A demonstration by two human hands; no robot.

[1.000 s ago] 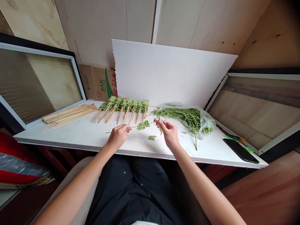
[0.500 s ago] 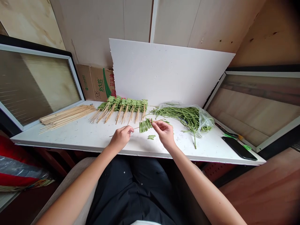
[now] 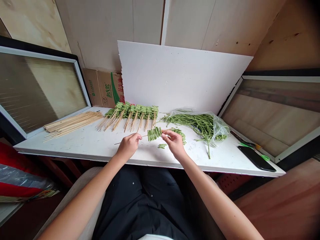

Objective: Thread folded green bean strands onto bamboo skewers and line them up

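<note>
My left hand [image 3: 129,146] pinches a thin bamboo skewer [image 3: 143,135], whose shaft also sticks out to the left below the fingers. A row of short green bean pieces [image 3: 154,134] is threaded side by side on the skewer, held above the table. My right hand [image 3: 174,144] is closed at the right end of that row, thumb and fingertips gripping the end of the bean skewer. A few loose bean pieces [image 3: 162,146] lie beneath, beside the right hand. A pile of cut bean pieces [image 3: 181,134] sits behind the right hand, which partly hides it.
Finished bean skewers [image 3: 140,111] are stacked at the back of the white table [image 3: 82,145]. Bare skewers [image 3: 72,123] lie at left. Long green beans [image 3: 197,120] spill from a plastic bag [image 3: 220,126]. A black phone [image 3: 256,158] and a knife [image 3: 246,140] lie at right.
Both hands and the bean skewer have shifted slightly left. More of the cut bean pile shows behind my right hand.
</note>
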